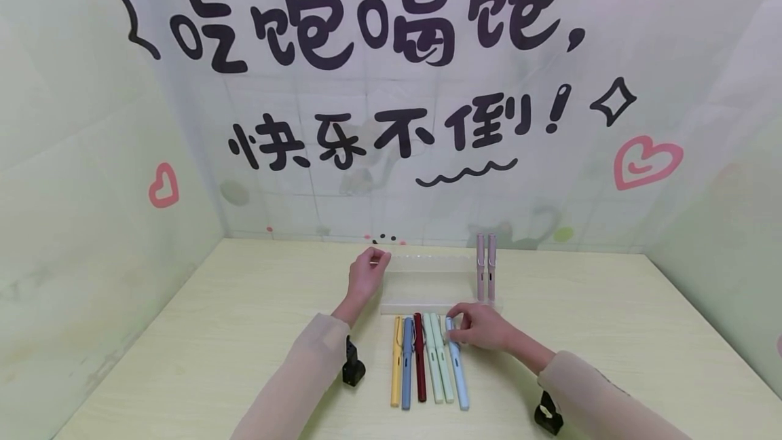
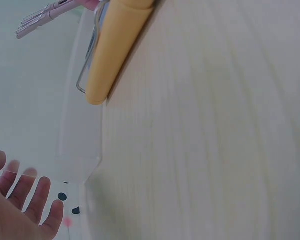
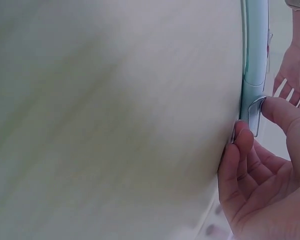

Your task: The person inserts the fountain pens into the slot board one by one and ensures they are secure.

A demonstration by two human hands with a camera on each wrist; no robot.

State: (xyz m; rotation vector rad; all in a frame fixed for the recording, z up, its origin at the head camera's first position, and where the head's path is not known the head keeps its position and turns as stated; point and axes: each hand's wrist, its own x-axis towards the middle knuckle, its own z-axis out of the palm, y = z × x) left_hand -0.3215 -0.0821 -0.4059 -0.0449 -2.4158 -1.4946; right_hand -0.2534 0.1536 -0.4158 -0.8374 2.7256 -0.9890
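Note:
My left hand (image 1: 368,273) grips the left end of a clear plastic pen stand (image 1: 427,288); in the left wrist view its fingers show around the clear panel's edge. My right hand (image 1: 487,326) pinches the clip end of a light blue capped pen (image 1: 457,375), which lies on the table. Left of that pen lie two pale green pens (image 1: 436,365), a dark red pen (image 1: 420,362), a blue pen (image 1: 406,369) and a yellow pen (image 1: 396,369), side by side. Two light purple pens (image 1: 480,270) stand against the stand's right end, caps up.
The pale wood-grain table (image 1: 244,318) carries everything. Behind it hangs a printed backdrop (image 1: 379,209) with black lettering, with similar sheets at both sides. A black wrist mount (image 1: 351,365) sits under the left sleeve, another black mount (image 1: 548,416) under the right.

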